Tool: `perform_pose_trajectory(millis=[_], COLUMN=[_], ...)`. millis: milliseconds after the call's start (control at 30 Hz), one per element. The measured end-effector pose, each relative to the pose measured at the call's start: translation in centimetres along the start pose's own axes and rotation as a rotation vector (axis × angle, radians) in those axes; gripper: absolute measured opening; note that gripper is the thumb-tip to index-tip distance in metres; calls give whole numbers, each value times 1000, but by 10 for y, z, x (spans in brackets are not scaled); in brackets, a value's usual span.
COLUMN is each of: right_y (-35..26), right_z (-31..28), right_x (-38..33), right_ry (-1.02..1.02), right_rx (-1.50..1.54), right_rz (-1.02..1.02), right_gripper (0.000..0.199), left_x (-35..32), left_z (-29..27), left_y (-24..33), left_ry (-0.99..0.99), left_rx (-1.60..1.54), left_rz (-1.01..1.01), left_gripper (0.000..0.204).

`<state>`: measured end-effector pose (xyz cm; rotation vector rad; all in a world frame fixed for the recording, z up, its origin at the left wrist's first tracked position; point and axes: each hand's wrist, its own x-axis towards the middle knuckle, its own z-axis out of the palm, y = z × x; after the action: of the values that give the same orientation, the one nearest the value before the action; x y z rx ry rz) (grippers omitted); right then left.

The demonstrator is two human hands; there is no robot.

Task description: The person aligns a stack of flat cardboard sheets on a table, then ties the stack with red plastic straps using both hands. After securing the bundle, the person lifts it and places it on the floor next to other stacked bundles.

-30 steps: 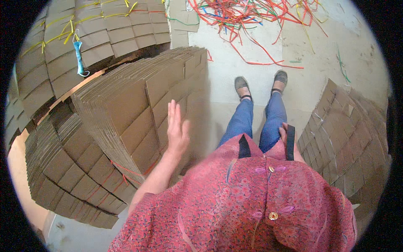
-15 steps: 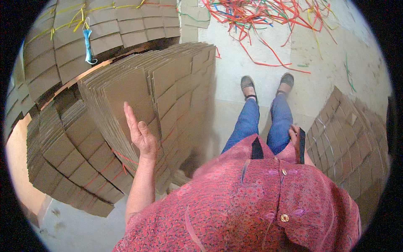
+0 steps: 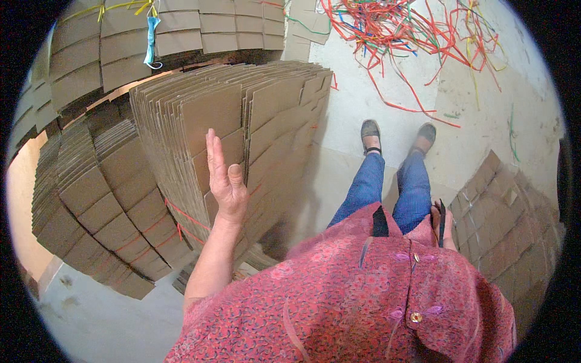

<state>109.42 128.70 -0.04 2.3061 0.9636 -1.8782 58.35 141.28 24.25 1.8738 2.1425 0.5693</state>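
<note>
My left hand is raised with its fingers stretched upward and the thumb apart. Nothing is in it. In the picture it overlaps the side of a tall stack of flat brown cardboard sheets; whether it touches them I cannot tell. Down by my right hip, my right hand is partly covered by a black strap and the edge of my red patterned garment. Its fingers are mostly hidden, so any hold on the strap is unclear. Red strapping runs around the lower part of the cardboard on the left.
More cardboard stacks stand at left, at the back and at right. A blue face mask hangs from yellow strapping on the back stack. Ahead of my feet, a tangled heap of red, green and yellow straps covers the floor.
The view has shifted, so the stacks, straps and my feet appear farther right and mostly lower. My left hand stays raised and flat; my right hand remains beside my hip.
</note>
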Motion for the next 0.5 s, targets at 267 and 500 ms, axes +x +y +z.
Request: perform_pose_trajectory(millis=[267,500], right_y=[68,-37], right_z=[-28,-7], right_x=[24,-3], right_ry=[172,245], right_rx=[56,288], right_rz=[155,43], right_gripper=[32,36], left_x=[-5,-39], left_z=[17,90], left_y=[6,-32], left_ry=[-39,-272], left_rx=[8,-63], left_rz=[83,-170], left_gripper=[53,46])
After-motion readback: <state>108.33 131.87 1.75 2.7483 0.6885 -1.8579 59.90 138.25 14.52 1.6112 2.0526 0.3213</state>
